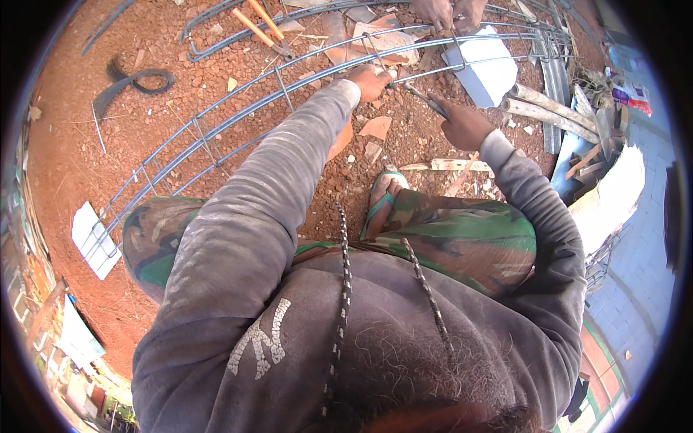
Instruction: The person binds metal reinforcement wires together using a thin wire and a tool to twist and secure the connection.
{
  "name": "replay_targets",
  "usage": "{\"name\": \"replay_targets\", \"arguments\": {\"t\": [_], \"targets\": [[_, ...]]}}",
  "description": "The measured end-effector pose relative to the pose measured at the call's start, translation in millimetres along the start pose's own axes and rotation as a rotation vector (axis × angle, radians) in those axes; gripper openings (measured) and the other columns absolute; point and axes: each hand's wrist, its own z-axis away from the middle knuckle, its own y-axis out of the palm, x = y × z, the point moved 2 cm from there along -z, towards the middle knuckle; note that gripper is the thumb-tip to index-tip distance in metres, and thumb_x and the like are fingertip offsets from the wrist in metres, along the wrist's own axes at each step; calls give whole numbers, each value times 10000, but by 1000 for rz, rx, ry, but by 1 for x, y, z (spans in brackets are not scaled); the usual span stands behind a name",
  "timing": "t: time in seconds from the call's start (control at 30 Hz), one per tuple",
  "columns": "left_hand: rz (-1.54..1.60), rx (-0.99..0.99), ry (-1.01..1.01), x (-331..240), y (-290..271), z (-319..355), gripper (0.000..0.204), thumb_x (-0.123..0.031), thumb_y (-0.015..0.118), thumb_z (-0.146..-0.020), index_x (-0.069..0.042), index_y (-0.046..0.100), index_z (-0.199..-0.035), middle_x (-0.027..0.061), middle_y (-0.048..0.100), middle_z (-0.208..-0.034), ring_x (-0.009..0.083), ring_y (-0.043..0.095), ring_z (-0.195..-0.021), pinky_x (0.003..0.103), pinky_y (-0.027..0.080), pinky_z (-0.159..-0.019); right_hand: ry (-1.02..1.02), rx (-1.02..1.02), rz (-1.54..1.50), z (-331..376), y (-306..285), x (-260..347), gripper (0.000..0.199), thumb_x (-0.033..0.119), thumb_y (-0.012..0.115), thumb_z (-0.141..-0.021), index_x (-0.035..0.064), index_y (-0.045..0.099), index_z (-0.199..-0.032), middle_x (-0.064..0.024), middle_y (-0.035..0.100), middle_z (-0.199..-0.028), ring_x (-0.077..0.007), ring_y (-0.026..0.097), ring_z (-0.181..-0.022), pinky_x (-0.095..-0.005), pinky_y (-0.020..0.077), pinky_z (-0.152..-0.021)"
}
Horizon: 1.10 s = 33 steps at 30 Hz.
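A long cage of steel rebar (256, 106) with square stirrups runs in a curve from lower left to upper right. My left hand (369, 82) is closed round the near bars at the middle of the cage. Just right of it, my right hand (468, 125) grips a slim metal hand tool (436, 108). The tool's tip points at the bar beside my left fingers; whether it touches is too small to tell. Across the cage, another person's hands (449, 14) hold the bars near a stirrup.
Orange-handled cutters (254, 30) and a bundle of dark tie wire (130, 85) lie on the red soil. White boards (482, 68) sit under both ends of the cage. Broken tiles (376, 128), wooden poles (552, 112) and scrap boards lie around. My sandalled foot (382, 195) is close by.
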Motion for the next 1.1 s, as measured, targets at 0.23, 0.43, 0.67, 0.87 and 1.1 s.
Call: {"name": "replay_targets", "arguments": {"t": [0.23,0.43,0.67,0.87,1.1], "targets": [[-39,-23,-34,-12,-4,13,623,-586,484,-1029,-37,727,-1193,252,717,-1222,402,664,-1172,450,471,-1030,208,305,-416,-4,-4,-7,761,79,552,-902,110,314,-1625,-264,702,-1144,-393,746,-970,-482,613,-872],[0,-55,-7,-19,-3,16,631,-592,495,-1020,-14,728,-1121,225,746,-1080,377,701,-1049,456,495,-968,400,504,-899,27,8,-47,707,52,563,-955,107,320,-1616,-170,677,-1115,-296,773,-879,-393,687,-757],[-43,-59,-3,-15,-4,13,612,-587,493,-1014,-21,723,-1048,156,753,-922,346,716,-923,450,512,-893,439,500,-1156,45,6,-55,693,65,604,-931,8,346,-1571,-187,721,-1082,-290,777,-790,-412,690,-711],[-71,-222,-1,-48,-6,38,520,-491,584,-982,12,712,-1024,229,746,-972,386,723,-988,478,520,-947,357,422,-1033,55,9,-46,669,106,606,-946,31,373,-1568,-201,706,-1154,-304,779,-824,-391,685,-759],[-231,-479,372,-108,-2,72,352,-364,659,-959,-47,697,-1107,165,695,-1173,335,645,-1138,449,496,-998,270,432,-1055,68,4,-46,668,112,598,-963,75,372,-1590,-241,615,-1323,-340,776,-906,-400,682,-799]]}}
